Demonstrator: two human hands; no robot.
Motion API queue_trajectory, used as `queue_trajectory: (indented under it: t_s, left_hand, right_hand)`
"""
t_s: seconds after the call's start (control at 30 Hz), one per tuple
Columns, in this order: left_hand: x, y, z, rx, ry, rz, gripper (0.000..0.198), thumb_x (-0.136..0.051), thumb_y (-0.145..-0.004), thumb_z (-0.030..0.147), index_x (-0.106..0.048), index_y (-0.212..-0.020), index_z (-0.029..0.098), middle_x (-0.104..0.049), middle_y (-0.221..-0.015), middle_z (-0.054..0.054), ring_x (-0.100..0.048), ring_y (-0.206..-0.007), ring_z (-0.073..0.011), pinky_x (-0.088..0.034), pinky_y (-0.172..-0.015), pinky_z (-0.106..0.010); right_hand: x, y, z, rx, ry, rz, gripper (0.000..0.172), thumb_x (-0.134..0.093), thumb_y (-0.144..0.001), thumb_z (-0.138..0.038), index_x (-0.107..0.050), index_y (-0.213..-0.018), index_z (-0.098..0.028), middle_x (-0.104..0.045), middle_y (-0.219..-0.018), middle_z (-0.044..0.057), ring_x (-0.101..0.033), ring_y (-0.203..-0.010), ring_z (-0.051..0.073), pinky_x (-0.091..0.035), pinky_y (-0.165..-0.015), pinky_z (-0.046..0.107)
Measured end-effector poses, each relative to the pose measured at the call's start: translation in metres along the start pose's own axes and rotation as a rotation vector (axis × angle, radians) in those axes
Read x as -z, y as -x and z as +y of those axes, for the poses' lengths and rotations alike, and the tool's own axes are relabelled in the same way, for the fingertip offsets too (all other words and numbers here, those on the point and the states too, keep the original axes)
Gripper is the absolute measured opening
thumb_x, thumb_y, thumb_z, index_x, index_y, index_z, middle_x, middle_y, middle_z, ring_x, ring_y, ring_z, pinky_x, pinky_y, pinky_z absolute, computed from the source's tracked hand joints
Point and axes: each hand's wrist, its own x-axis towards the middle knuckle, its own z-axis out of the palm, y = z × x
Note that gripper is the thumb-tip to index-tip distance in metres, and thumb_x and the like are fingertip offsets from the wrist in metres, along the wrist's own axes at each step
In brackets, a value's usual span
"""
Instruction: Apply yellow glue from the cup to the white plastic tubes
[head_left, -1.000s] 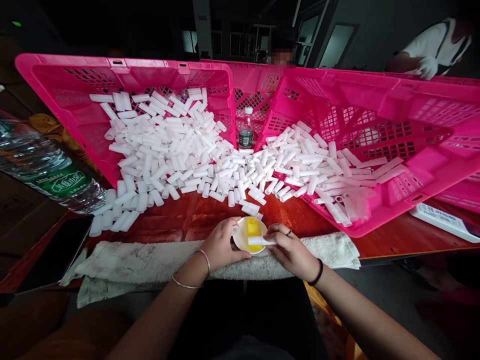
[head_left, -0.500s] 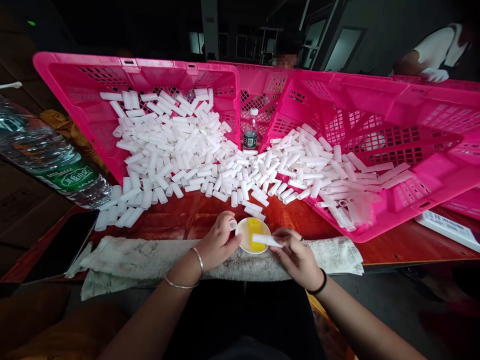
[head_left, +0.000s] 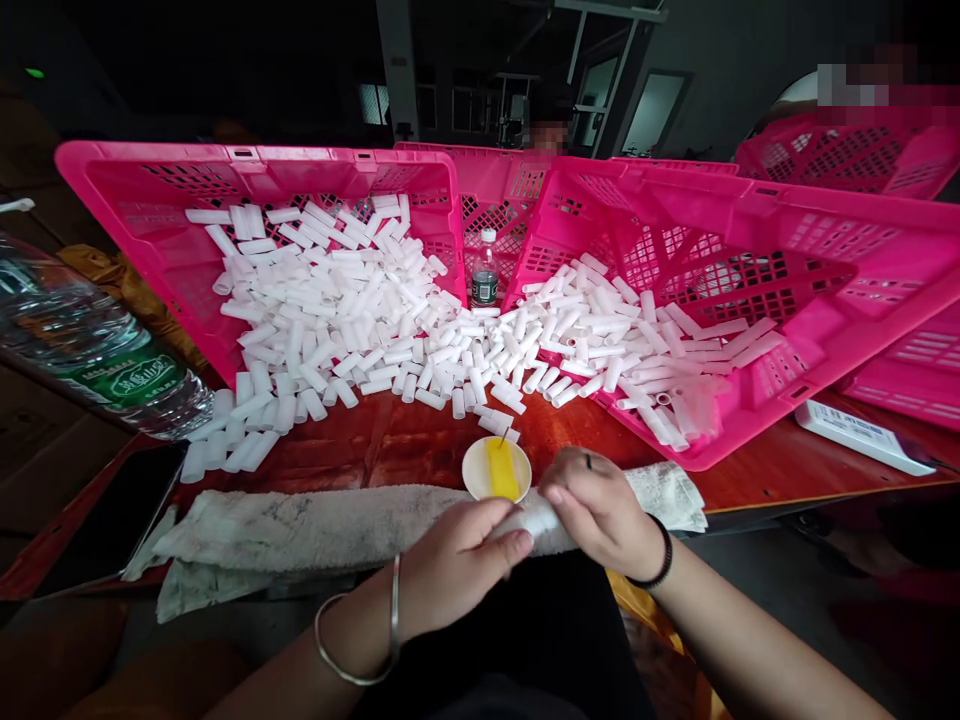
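Low in front of me, a white plastic tube lies between my two hands. My left hand has thumb and fingers closed around its left part. Curled fingers of my right hand grip its right end; whether a second tube is joined there is hidden. Just beyond the hands stands a small white dish with a yellow sponge-like block and a thin stick in it. Beneath my forearms a stained towel lies along the table edge. Loose white tubes are heaped behind the dish.
Two tipped pink crates, a left one and a right one, hold the tubes. A small bottle stands between them. At left are a large water bottle and a dark flat device; at right, a white box.
My hands have come together from either side of the dish and moved closer to me, now both on the tube. The view has shifted slightly, and the co-worker's gloved hand at right is out of sight.
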Motion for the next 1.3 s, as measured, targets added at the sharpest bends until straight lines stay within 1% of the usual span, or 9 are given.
queue_trajectory:
  t_s: [0.13,0.3,0.43,0.53,0.7,0.83,0.93,1.17,1.3]
  left_hand:
    - [-0.033,0.005,0.010,0.237,0.586,-0.266,0.037,-0.032,-0.087,0.046,-0.053,-0.078,0.017,-0.031,-0.051,0.007,-0.018,-0.038,-0.0066,-0.018,-0.039,-0.022]
    - [-0.052,0.001,0.010,-0.200,-0.124,0.065,0.022,-0.050,-0.085,0.036,-0.058,-0.093,0.018,-0.063,-0.088,-0.008,-0.057,-0.081,-0.0214,-0.046,-0.076,-0.036]
    - [0.009,-0.025,-0.010,-0.250,-0.512,0.215,0.042,-0.048,-0.088,0.034,-0.043,-0.127,0.020,-0.055,-0.122,-0.011,-0.052,-0.111,-0.0261,-0.043,-0.096,-0.041]
    - [0.084,-0.060,-0.044,-0.044,-0.791,0.517,0.030,-0.038,-0.088,0.020,-0.056,-0.111,0.018,-0.055,-0.109,-0.011,-0.051,-0.108,-0.0276,-0.040,-0.098,-0.044]
    - [0.143,-0.107,-0.087,0.011,-0.814,0.408,0.017,-0.054,-0.071,0.015,-0.065,-0.084,0.018,-0.055,-0.095,-0.009,-0.054,-0.097,-0.0285,-0.043,-0.091,-0.041]
    - [0.129,-0.104,-0.080,0.017,-0.778,0.312,0.009,-0.061,-0.062,0.018,-0.062,-0.071,0.019,-0.055,-0.082,-0.004,-0.056,-0.076,-0.0221,-0.046,-0.076,-0.034]
    - [0.113,-0.078,-0.070,-0.013,-0.729,0.295,0.008,-0.057,-0.066,0.022,-0.057,-0.074,0.020,-0.055,-0.079,-0.001,-0.055,-0.073,-0.0190,-0.046,-0.070,-0.030]
    - [0.086,-0.019,-0.082,-0.012,-0.560,0.247,0.041,-0.047,-0.071,0.015,-0.052,-0.112,0.021,-0.057,-0.102,-0.006,-0.058,-0.092,-0.0211,-0.048,-0.081,-0.033]
    - [0.081,-0.020,-0.082,0.054,-0.643,0.204,0.029,-0.046,-0.070,0.013,-0.060,-0.094,0.019,-0.054,-0.098,-0.007,-0.058,-0.091,-0.0230,-0.047,-0.087,-0.039]
  right_hand:
    - [-0.002,0.007,-0.019,0.105,0.078,-0.001,0.030,-0.039,-0.091,-0.020,-0.042,-0.061,-0.023,-0.046,-0.053,-0.001,-0.046,-0.051,0.014,-0.039,-0.054,0.028]
    - [-0.003,0.042,-0.028,-0.295,0.222,0.075,0.035,-0.038,-0.095,-0.027,-0.041,-0.060,-0.022,-0.047,-0.051,-0.002,-0.046,-0.046,0.012,-0.036,-0.047,0.025]
    - [0.039,0.094,-0.011,-0.508,0.397,-0.091,0.035,-0.045,-0.092,-0.038,-0.048,-0.060,-0.024,-0.051,-0.047,-0.002,-0.049,-0.041,0.014,-0.036,-0.042,0.025]
    - [0.070,0.112,0.015,-0.461,0.592,-0.233,0.022,-0.063,-0.079,-0.046,-0.062,-0.071,-0.026,-0.062,-0.058,0.002,-0.060,-0.049,0.020,-0.041,-0.044,0.029]
    - [0.054,0.030,0.085,-0.380,0.772,-0.202,0.021,-0.047,-0.088,-0.016,-0.065,-0.078,-0.018,-0.066,-0.075,0.009,-0.063,-0.066,0.020,-0.047,-0.062,0.031]
    - [0.029,-0.039,0.142,-0.364,0.831,-0.117,0.024,-0.046,-0.083,-0.002,-0.066,-0.083,-0.015,-0.064,-0.097,0.018,-0.060,-0.092,0.030,-0.046,-0.080,0.045]
    - [0.027,-0.041,0.158,-0.292,0.784,-0.136,0.020,-0.049,-0.083,-0.006,-0.066,-0.090,-0.016,-0.063,-0.109,0.018,-0.053,-0.106,0.033,-0.042,-0.089,0.051]
    - [0.004,0.014,0.104,-0.048,0.334,-0.188,0.038,-0.036,-0.095,-0.018,-0.045,-0.132,-0.019,-0.060,-0.113,0.011,-0.060,-0.097,0.019,-0.052,-0.084,0.036]
    - [-0.026,0.021,0.089,0.001,0.155,-0.143,0.047,-0.036,-0.094,-0.016,-0.037,-0.141,-0.021,-0.058,-0.110,0.011,-0.059,-0.099,0.020,-0.053,-0.085,0.035]
